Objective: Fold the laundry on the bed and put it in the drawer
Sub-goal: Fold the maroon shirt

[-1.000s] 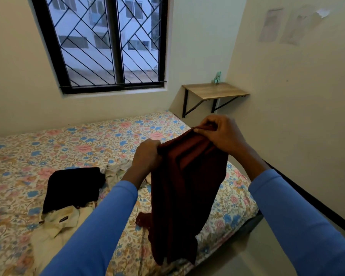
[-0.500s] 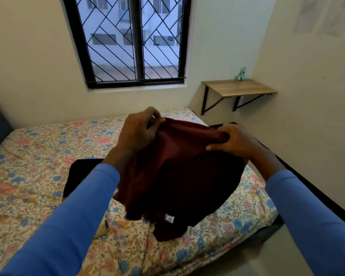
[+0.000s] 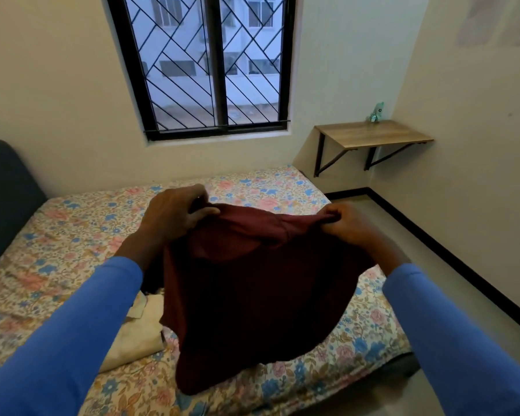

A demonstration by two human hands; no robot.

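Left hand (image 3: 174, 214) in a closed grip on the maroon garment's (image 3: 252, 295) top edge, right hand (image 3: 347, 225) pinching the opposite end, cloth hanging spread above the floral bed (image 3: 72, 235), cream clothing (image 3: 138, 334) lying beneath, near the left sleeve (image 3: 57, 340)

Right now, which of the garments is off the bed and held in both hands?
The maroon garment, pinched along its top edge by the left hand and right hand. The cream garment lies on the floral bed, untouched.
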